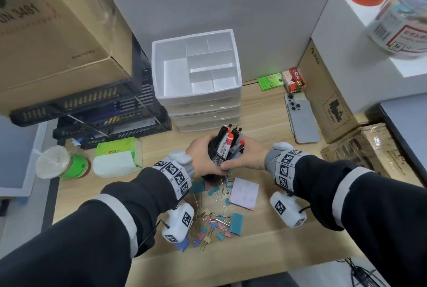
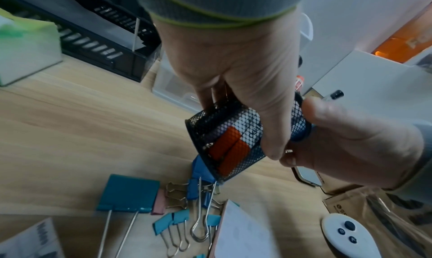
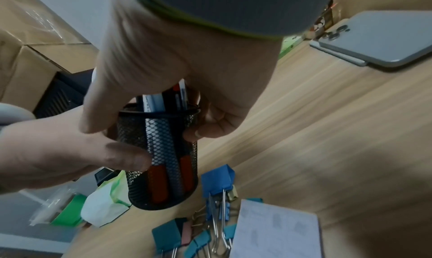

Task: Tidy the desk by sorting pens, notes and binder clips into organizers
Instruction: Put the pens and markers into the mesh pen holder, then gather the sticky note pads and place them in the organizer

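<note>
Pen cup [image 1: 216, 159] gripped by both hands above clips [image 1: 213, 226].

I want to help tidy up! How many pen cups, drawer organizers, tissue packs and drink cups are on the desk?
mesh pen cup: 1
white drawer organizer: 1
tissue pack: 1
drink cup: 1
Total: 4
</note>
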{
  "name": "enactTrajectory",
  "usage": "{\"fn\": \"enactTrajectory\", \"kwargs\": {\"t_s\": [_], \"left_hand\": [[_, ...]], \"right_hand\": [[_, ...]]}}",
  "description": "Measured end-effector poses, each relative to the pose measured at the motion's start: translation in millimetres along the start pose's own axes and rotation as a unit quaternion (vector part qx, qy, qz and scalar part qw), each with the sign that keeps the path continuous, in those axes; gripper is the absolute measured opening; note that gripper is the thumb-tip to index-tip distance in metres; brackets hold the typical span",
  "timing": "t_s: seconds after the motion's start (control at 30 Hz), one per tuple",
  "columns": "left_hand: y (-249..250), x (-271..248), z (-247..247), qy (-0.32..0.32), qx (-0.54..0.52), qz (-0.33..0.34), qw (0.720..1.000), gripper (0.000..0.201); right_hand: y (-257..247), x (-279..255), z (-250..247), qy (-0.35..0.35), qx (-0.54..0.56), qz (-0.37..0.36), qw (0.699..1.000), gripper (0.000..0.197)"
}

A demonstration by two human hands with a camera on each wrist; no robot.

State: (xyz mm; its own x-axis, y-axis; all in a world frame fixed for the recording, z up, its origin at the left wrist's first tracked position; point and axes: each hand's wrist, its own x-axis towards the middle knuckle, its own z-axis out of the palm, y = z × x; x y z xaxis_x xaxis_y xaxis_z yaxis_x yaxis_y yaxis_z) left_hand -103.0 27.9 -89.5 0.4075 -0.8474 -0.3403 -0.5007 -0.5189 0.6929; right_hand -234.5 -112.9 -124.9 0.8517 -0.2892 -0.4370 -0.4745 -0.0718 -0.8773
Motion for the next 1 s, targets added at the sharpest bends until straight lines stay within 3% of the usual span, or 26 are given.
{"fn": "enactTrajectory", "kwargs": {"t_s": [0.1, 0.2, 0.27, 0.37, 0.47, 0.77, 1.0], "left_hand": [[8, 9, -2, -0.018, -0.004, 0.002, 1.000, 0.087], [6, 21, -4, -0.045, 0.042, -0.021, 0.998, 0.097], [-2, 29, -7, -0.051, 0.076, -0.057, 0.994, 0.083], [-17, 36, -16, -0.048, 0.109, -0.111, 0.987, 0.056], [-32, 40, -23, -0.057, 0.140, -0.145, 0.978, 0.043], [-64, 49, -30, -0.049, 0.148, -0.196, 0.968, 0.029], [-83, 45, -28, -0.051, 0.134, -0.223, 0.964, 0.031]], "right_hand": [[-1, 1, -11, 0.027, -0.020, 0.002, 0.999, 0.071], [3, 2, -30, 0.069, -0.048, 0.022, 0.996, 0.074], [4, 3, -47, 0.115, -0.086, 0.040, 0.989, 0.080], [2, 6, -77, 0.203, -0.153, 0.051, 0.966, 0.067], [-2, 19, -103, 0.264, -0.195, 0.078, 0.941, 0.065], [3, 78, -126, 0.294, -0.210, 0.100, 0.927, 0.065], [2, 104, -128, 0.311, -0.169, 0.069, 0.933, 0.099]]}}
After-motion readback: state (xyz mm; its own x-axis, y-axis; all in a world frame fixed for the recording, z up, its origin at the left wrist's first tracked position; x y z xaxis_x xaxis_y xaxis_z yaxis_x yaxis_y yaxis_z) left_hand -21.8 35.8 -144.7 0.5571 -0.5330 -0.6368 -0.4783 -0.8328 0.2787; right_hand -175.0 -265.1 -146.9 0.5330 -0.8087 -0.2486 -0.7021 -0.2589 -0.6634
